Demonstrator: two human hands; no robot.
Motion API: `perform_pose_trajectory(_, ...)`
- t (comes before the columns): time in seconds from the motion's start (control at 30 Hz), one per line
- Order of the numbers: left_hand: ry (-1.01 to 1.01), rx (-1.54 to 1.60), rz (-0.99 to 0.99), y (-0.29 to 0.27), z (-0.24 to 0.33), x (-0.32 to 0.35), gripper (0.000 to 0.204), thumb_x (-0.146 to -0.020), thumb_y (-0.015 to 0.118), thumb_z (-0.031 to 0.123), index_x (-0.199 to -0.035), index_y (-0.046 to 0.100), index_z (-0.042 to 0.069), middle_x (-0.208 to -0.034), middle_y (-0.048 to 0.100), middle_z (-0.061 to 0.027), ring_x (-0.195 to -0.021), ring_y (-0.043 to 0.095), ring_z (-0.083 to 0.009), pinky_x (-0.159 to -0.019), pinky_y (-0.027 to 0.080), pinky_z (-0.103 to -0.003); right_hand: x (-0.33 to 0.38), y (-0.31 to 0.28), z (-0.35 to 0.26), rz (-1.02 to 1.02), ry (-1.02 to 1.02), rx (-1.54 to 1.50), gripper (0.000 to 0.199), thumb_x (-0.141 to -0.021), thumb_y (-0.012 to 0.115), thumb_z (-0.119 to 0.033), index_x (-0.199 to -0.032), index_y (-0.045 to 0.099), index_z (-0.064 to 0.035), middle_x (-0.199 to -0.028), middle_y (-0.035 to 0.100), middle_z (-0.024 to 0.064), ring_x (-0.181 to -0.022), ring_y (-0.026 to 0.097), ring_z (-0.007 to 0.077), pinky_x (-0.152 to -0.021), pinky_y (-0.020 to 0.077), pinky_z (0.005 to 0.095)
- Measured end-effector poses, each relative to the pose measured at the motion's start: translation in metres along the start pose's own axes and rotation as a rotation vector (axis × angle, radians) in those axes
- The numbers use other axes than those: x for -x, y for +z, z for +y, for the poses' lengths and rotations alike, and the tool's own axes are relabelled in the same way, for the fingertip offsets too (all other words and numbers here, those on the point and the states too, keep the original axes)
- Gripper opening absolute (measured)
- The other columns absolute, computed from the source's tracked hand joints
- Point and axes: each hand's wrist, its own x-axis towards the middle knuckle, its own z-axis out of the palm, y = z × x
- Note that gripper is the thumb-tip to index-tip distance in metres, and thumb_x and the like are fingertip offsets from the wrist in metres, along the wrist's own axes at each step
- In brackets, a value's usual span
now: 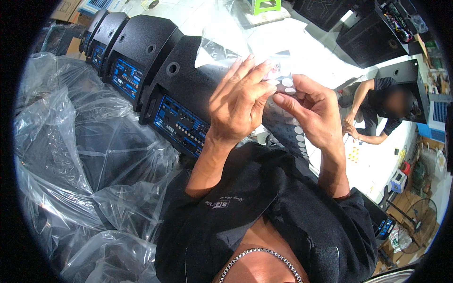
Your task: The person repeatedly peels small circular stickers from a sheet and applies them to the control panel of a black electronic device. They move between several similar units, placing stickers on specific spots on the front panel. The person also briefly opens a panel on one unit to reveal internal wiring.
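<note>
Both my hands are raised in front of my chest at a sheet of round white stickers (286,82). My right hand (321,113) pinches its edge between thumb and fingers. My left hand (240,101) has its fingers laid over the other side, with the thumb and forefinger pressed together at the sheet. A thin clear plastic film (222,40) shows beyond my left fingers; whether it joins the sheet I cannot tell. Below my hands hangs a strip with a row of white round dots (298,137), running down toward my lap.
Black speaker cabinets (151,40) with blue-marked control panels stand in a row at left. Clear plastic sheeting (94,155) covers dark bulky things nearer. At right a co-worker (382,108) bends over the white floor (325,56). A standing fan (420,219) is at lower right, a green stool (266,5) at the top.
</note>
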Motion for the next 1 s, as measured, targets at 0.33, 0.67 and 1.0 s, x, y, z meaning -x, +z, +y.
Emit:
perform_pose_trajectory(0.33, -0.144, 0.09, -0.05, 0.001, 0.002, -0.001, 0.01, -0.092, 0.063, 0.011, -0.095, 0.059, 0.002, -0.108, 0.07, -0.0153, -0.108, 0.065, -0.0356, -0.097, 0.049, -0.047, -0.004, -0.007, 0.003, -0.028, 0.057, -0.049, 0.03, -0.088, 0.068, -0.002, -0.117, 0.061, 0.0057, -0.092, 0.068, 0.0046, -0.081, 0.059, 0.0048, -0.069, 0.0484, 0.0205)
perform_pose_trajectory(0.67, -0.798, 0.699, 0.06, -0.05, -0.012, 0.009, 0.019, -0.097, 0.06, 0.017, -0.101, 0.06, -0.001, -0.102, 0.071, -0.0137, -0.103, 0.065, -0.0187, -0.092, 0.049, -0.029, -0.011, -0.032, 0.024, 0.021, 0.196, 0.188, 0.021, -0.085, 0.071, -0.006, -0.104, 0.065, -0.0002, -0.086, 0.065, 0.0008, -0.078, 0.058, 0.0078, -0.072, 0.0455, 0.0223)
perform_pose_trajectory(1.0, -1.411, -0.026, -0.19, -0.171, -0.152, 0.286, 0.02, -0.09, 0.064, 0.018, -0.097, 0.07, 0.0, -0.092, 0.073, -0.0132, -0.088, 0.069, -0.0202, -0.081, 0.051, -0.034, -0.004, -0.109, 0.057, 0.183, 0.155, 0.012, 0.027, -0.087, 0.065, 0.004, -0.114, 0.061, 0.0031, -0.094, 0.065, 0.0022, -0.083, 0.058, 0.007, -0.079, 0.0442, 0.02)
